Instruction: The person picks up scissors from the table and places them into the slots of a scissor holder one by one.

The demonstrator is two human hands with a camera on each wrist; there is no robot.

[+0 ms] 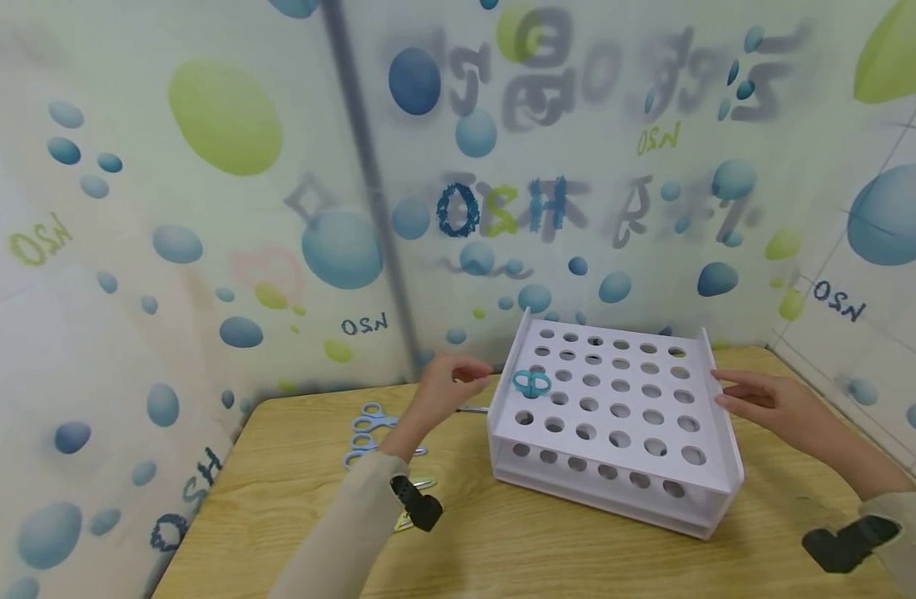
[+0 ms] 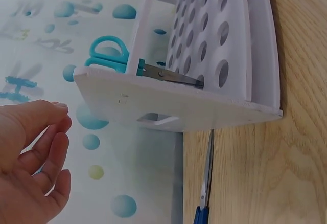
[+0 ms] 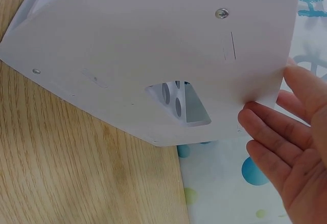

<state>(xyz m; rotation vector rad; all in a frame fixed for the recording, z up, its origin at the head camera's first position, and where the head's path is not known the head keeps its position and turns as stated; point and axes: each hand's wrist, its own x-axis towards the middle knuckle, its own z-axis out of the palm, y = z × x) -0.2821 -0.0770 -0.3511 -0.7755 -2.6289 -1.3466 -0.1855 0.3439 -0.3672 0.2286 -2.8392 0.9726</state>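
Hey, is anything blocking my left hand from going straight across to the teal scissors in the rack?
Yes: the white rack's side wall stands between your left hand and the teal scissors. From above, nothing visible covers their handles.

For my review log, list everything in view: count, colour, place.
Table: 1, tan, lower head view
Rack: 1, white, on table
Teal scissors: 1, teal, in rack hole
Blue scissors: at least 2, blue, left of rack
Yellow items: count unclear, yellow, partly hidden, left of rack
Backdrop: 1, pale with coloured spots, behind table
Sleeves: 2, beige, both arms
Wrist cameras: 2, black, at cuffs
Left hand: 1, bare, near rack's left side
Right hand: 1, bare, at rack's right side
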